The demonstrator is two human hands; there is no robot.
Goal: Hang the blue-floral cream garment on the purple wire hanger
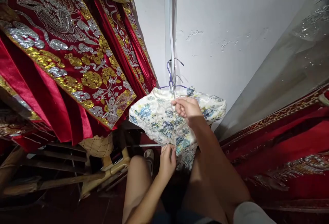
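Blouse (159, 116) is already on its hanger (170, 76), by the wall (218, 22); the left hand (168, 159) pinches its lower front, the right hand (189, 107), higher up, has fingertips pressed together (on what, I can't tell); how much fastening is left isn't clear

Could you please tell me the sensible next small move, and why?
Perhaps slide the right hand down the middle line of the floral top toward the left hand: both seem to pinch along it, the right higher, the left lower, while the top hangs on a purple hanger.
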